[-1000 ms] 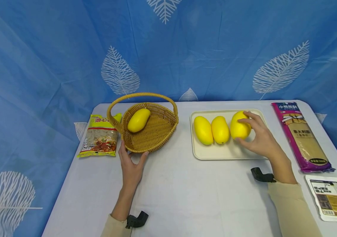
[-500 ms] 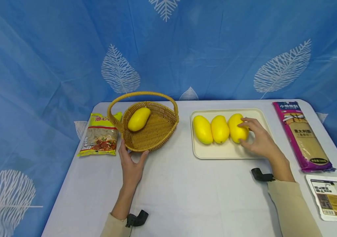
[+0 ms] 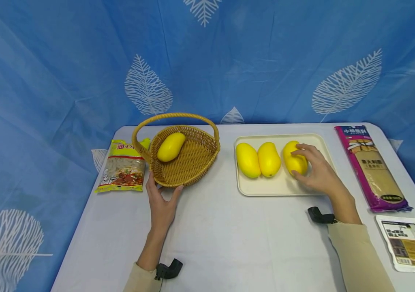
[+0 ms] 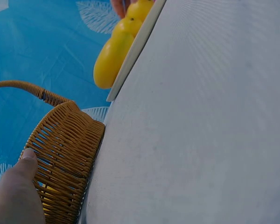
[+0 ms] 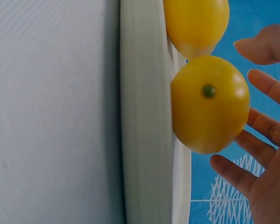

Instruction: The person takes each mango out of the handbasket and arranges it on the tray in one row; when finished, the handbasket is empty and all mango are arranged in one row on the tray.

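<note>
My left hand [image 3: 161, 209] rests at the front corner of the wicker basket [image 3: 196, 162], index finger and thumb spread along its side. Close up, the left thumb [image 4: 25, 170] touches the weave near the rim. Inside the basket lies one yellow mango [image 3: 171, 147]. On the right, my right hand [image 3: 317, 170] is around the rightmost mango [image 3: 290, 156] on the cream tray [image 3: 266, 188], partly covering it. The right wrist view shows that mango [image 5: 200, 116] stem end forward, the spread fingers behind it and the thumb apart from it. Two more mangoes [image 3: 247, 160] [image 3: 268, 159] lie together further left.
A yellow-edged food packet [image 3: 121, 168] lies left of the basket. Right of the tray are a long purple noodle packet [image 3: 373, 168] and a white pouch [image 3: 408, 245]. The white tabletop [image 3: 229, 239] backs onto a blue leaf-print cloth [image 3: 258, 81].
The rightmost mango came down and turned upright onto the tray under my right hand. The other two shifted slightly left, leaving a narrow gap. My left hand and the basket stayed put.
</note>
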A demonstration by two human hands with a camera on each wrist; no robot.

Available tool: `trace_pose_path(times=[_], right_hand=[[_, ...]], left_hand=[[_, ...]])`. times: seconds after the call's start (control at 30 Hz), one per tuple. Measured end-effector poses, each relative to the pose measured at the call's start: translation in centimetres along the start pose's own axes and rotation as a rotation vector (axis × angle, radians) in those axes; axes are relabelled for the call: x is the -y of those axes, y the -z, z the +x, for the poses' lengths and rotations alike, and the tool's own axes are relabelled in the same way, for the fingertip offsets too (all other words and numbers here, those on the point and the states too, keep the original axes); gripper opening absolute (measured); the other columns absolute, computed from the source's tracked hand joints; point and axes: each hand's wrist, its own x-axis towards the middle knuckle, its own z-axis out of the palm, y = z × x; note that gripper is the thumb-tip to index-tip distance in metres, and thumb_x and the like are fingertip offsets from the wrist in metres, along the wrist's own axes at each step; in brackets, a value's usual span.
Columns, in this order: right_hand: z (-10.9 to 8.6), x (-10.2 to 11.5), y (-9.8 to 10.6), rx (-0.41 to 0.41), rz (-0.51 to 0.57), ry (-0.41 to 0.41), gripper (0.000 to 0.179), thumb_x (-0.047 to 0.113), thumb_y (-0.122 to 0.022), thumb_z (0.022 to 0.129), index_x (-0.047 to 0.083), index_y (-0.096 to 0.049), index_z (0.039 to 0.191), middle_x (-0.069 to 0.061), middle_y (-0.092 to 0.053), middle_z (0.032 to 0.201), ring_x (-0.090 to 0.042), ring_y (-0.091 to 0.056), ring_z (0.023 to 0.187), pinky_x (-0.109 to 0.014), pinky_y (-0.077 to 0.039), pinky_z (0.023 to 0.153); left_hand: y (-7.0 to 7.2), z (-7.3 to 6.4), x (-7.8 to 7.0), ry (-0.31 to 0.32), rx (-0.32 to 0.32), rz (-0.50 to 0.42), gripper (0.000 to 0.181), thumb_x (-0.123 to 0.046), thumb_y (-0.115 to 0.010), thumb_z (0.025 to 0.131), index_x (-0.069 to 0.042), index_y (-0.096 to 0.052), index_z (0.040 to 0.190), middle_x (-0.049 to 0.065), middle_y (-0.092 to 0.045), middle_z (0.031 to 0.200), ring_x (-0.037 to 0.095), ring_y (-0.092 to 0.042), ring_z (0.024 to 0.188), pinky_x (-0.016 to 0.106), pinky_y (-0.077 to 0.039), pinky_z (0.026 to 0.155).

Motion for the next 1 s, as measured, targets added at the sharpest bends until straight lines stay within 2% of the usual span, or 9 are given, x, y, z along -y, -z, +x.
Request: trace_pose_path(times=[0.13, 0.3, 0.4, 0.57, 0.63, 0.87, 1.0], right_hand=[[-0.1, 0.3, 0.3, 0.01, -0.022, -0.042, 0.056, -0.002, -0.082, 0.069, 0.002, -0.06, 0.121, -0.023, -0.044, 0.141, -0.047, -0.039, 0.129, -0.062, -0.028, 0.112], [0.1, 1.5, 0.8, 0.02, -0.047, -0.065, 0.06, 0.001, -0.082, 0.07, 0.005, -0.058, 0.124, -0.021, -0.042, 0.145, -0.045, -0.038, 0.131, -0.069, -0.031, 0.106], [0.4, 2.5, 0.9, -0.001, -0.06, -0.008, 0.06, 0.001, -0.082, 0.069, 0.005, -0.058, 0.124, -0.02, -0.044, 0.144, -0.043, -0.039, 0.131, -0.063, -0.033, 0.109], [1.2, 4.6, 0.3, -0.035, -0.061, 0.084, 0.058, 0.002, -0.081, 0.071, 0.006, -0.059, 0.124, -0.019, -0.046, 0.143, -0.039, -0.041, 0.132, -0.037, -0.031, 0.119], [1.6, 5.6, -0.3, -0.035, -0.041, 0.114, 0.058, 0.003, -0.082, 0.071, 0.005, -0.059, 0.124, -0.019, -0.047, 0.143, -0.038, -0.041, 0.132, -0.032, -0.031, 0.118], [2.7, 9.6, -4.6, 0.056, 0.005, 0.198, 0.057, 0.015, -0.08, 0.076, 0.009, -0.058, 0.129, -0.016, -0.047, 0.143, -0.033, -0.044, 0.131, -0.052, -0.043, 0.104], [3.2, 11.3, -7.1, 0.115, 0.038, 0.237, 0.058, 0.02, -0.079, 0.079, 0.013, -0.057, 0.132, -0.012, -0.046, 0.144, -0.029, -0.044, 0.133, -0.049, -0.045, 0.104]], left_hand=[[0.0, 0.0, 0.0, -0.001, 0.002, 0.004, 0.098, -0.028, -0.075, 0.087, -0.014, -0.009, 0.158, 0.017, -0.024, 0.155, 0.031, -0.032, 0.141, 0.049, -0.041, 0.106], [0.0, -0.1, -0.1, 0.005, -0.001, 0.008, 0.097, -0.029, -0.075, 0.088, -0.014, -0.009, 0.158, 0.016, -0.024, 0.155, 0.031, -0.033, 0.14, 0.048, -0.042, 0.106], [0.0, -0.1, -0.1, 0.011, -0.002, 0.016, 0.097, -0.03, -0.075, 0.088, -0.014, -0.01, 0.158, 0.016, -0.024, 0.155, 0.03, -0.033, 0.141, 0.048, -0.042, 0.106], [0.0, 0.0, -0.2, 0.014, -0.001, 0.017, 0.096, -0.03, -0.074, 0.088, -0.013, -0.01, 0.157, 0.017, -0.024, 0.155, 0.03, -0.032, 0.141, 0.048, -0.042, 0.106], [0.0, 0.0, -0.2, 0.013, 0.0, 0.018, 0.097, -0.03, -0.075, 0.087, -0.013, -0.01, 0.157, 0.017, -0.024, 0.155, 0.031, -0.033, 0.141, 0.048, -0.042, 0.106], [0.0, 0.0, -0.2, 0.007, -0.003, 0.019, 0.098, -0.028, -0.076, 0.087, -0.013, -0.01, 0.157, 0.016, -0.025, 0.154, 0.031, -0.033, 0.141, 0.049, -0.042, 0.105], [0.0, 0.1, -0.1, 0.009, 0.003, 0.021, 0.097, -0.03, -0.075, 0.088, -0.013, -0.01, 0.157, 0.016, -0.024, 0.155, 0.03, -0.032, 0.141, 0.049, -0.041, 0.106]])
